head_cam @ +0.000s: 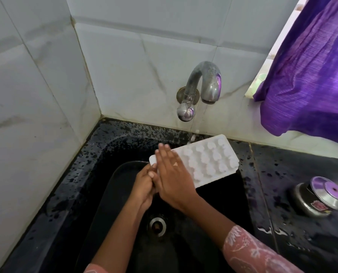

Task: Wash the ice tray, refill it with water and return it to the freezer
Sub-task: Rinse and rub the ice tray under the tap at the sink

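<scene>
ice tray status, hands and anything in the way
Left hand grips ice tray by its near end. Right hand flat on top, open. Tray over sink, water from tap running. Nothing blocking.

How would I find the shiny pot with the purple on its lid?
Start at the black sink and go right along the dark speckled counter. Near the picture's right edge sits the steel pot, alone, below the purple curtain. It is round and silvery with a small red sticker.

daylight comes in from the window up and to the right of the right hand [172, 174], tinting the curtain [310, 71] bright purple. the sink [213, 203] below stays dim. tile lines bow near the edges, and the ice tray [207, 160] looks softly blurred.
</scene>
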